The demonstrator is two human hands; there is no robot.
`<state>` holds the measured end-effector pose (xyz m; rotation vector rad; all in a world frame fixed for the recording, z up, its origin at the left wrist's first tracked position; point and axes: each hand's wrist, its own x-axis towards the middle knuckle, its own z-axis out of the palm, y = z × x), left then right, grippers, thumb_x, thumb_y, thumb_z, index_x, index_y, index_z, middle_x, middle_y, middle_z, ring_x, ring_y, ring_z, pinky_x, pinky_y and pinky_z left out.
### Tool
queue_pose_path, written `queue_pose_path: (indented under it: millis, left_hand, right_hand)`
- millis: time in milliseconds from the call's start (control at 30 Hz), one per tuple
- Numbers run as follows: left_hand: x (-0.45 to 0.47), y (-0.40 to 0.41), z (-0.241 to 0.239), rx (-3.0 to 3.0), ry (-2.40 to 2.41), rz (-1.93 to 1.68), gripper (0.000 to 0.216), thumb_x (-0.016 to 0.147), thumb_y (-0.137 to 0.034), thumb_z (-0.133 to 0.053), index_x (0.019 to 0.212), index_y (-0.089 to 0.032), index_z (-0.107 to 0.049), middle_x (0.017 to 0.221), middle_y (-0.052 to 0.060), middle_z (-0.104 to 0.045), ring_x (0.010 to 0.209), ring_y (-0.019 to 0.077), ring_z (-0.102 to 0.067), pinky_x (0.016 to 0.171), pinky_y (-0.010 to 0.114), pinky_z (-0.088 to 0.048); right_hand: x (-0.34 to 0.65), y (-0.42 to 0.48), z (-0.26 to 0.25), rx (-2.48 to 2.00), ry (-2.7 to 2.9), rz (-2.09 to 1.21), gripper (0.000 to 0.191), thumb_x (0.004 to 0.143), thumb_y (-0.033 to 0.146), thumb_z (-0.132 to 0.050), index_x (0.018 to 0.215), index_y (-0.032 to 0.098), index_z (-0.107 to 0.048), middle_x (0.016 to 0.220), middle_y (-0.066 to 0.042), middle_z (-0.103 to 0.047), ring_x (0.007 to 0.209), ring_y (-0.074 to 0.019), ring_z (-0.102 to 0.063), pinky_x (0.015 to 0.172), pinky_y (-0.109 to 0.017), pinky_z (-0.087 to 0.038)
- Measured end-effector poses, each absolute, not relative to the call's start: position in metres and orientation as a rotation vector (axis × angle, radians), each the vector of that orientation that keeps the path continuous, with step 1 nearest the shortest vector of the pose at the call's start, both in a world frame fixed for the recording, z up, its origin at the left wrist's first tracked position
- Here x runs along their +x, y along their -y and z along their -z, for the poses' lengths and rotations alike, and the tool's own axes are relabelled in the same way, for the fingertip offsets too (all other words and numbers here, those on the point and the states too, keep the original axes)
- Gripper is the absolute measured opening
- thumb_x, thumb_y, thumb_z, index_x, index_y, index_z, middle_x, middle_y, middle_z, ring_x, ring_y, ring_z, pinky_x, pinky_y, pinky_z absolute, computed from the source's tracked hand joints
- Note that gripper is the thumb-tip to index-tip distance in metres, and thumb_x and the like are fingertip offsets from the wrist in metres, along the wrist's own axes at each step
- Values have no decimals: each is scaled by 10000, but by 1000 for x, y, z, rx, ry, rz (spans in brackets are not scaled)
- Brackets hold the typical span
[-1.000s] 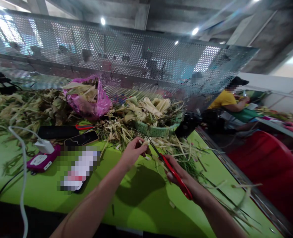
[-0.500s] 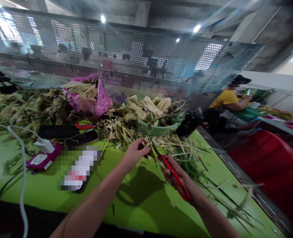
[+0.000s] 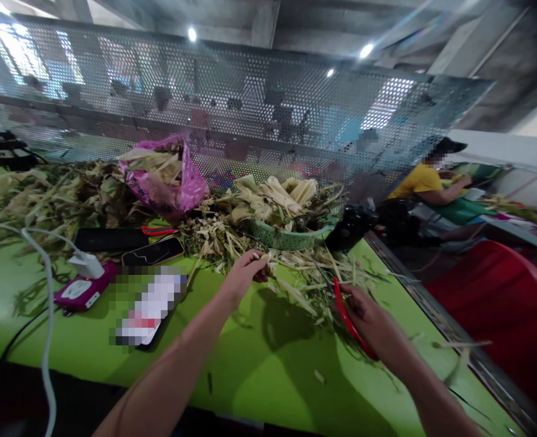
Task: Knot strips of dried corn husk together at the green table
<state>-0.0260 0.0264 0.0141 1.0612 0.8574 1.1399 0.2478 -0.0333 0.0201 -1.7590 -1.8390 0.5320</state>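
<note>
My left hand (image 3: 243, 276) pinches a small pale piece of dried leaf at its fingertips, just above the green table (image 3: 259, 364). My right hand (image 3: 372, 321) grips red-handled scissors (image 3: 347, 315), held off to the right over a scatter of leaf strips (image 3: 314, 279). A green basket (image 3: 286, 240) heaped with pale husks stands just beyond both hands.
A pink plastic bag (image 3: 163, 176) of husks and a long heap of dried leaves (image 3: 45, 194) lie at the back left. Phones (image 3: 152, 252), a pink power bank (image 3: 79, 291) with white cable, and red scissors (image 3: 159, 230) lie on the left. A perforated metal screen (image 3: 250, 109) backs the table. A person in yellow (image 3: 425, 182) sits at the right.
My right hand has moved the scissors right, away from my left hand. My left hand stays in place with the leaf piece, and more strips lie between the hands.
</note>
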Motion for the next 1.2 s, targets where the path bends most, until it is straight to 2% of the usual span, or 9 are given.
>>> queue_pose_path:
  millis: [100, 167, 267, 367, 467, 667, 833, 1000, 1200]
  left_hand:
    - [-27, -27, -16, 1079, -888, -1129, 160, 784, -331, -559, 804, -173, -536, 691, 1, -602, 579, 98, -540, 626, 244, -435]
    - [-27, -28, -15, 1088, -907, -1135, 173, 787, -341, -567, 811, -176, -517, 688, 2, -599, 575, 105, -542, 619, 251, -428]
    - [-25, -30, -12, 1140, -903, -1170, 226, 778, -388, -596, 808, -186, -499, 675, -14, -569, 583, 116, -542, 620, 260, -424]
    - [-24, -31, -7, 1255, -911, -1202, 243, 763, -405, -622, 820, -186, -533, 666, -27, -531, 623, 120, -518, 625, 251, -401]
    - [-24, -33, -2, 1313, -914, -1237, 240, 738, -385, -656, 829, -175, -586, 676, -22, -529, 646, 116, -481, 617, 239, -366]
    - [-24, -35, 3, 928, -731, -1237, 246, 637, -327, -754, 711, -154, -595, 679, -8, -545, 626, 100, -496, 659, 242, -396]
    - [-24, -32, 0, 716, -591, -1181, 282, 617, -317, -785, 706, -145, -580, 701, -10, -549, 628, 85, -524, 692, 243, -439]
    - [-31, -30, -12, 879, -661, -1204, 339, 699, -405, -722, 896, -148, -622, 806, 23, -601, 688, 106, -560, 686, 257, -450]
    - [-30, -34, -13, 1043, -746, -1210, 350, 619, -344, -784, 833, -142, -594, 742, -6, -579, 665, 86, -522, 674, 234, -417]
  right_hand:
    - [285, 31, -23, -1917, 2103, -353, 491, 741, 446, -594, 1186, 239, -618, 1031, -99, -714, 884, -325, -663, 739, -392, -489]
    - [290, 33, -33, -2032, 2193, -297, 426, 734, 477, -602, 1090, 260, -688, 986, -103, -731, 851, -341, -676, 719, -405, -490]
    - [259, 32, -53, -1983, 2105, -251, 341, 831, 492, -512, 1031, 295, -705, 989, -82, -732, 809, -298, -678, 691, -380, -484]
    - [205, 19, -61, -1578, 2067, -497, 287, 849, 452, -527, 1006, 282, -696, 1028, -45, -715, 896, -253, -656, 756, -341, -485]
    - [160, -3, -50, -1388, 2012, -616, 274, 812, 413, -587, 992, 231, -686, 966, -58, -707, 837, -230, -636, 709, -322, -474]
    - [129, -26, -21, -1293, 1725, -890, 230, 718, 396, -682, 680, 189, -589, 607, 12, -549, 585, -146, -471, 565, -268, -353]
    - [131, -23, -15, -1070, 1412, -1376, 299, 708, 439, -710, 702, 187, -548, 651, 20, -522, 603, -127, -447, 578, -254, -352]
    - [136, -20, -18, -1143, 1419, -1215, 291, 710, 433, -721, 739, 179, -582, 664, 22, -511, 597, -115, -420, 558, -239, -328]
    - [137, -18, -15, -1172, 1498, -1119, 264, 737, 423, -694, 754, 179, -594, 643, 25, -510, 570, -115, -420, 529, -241, -328]
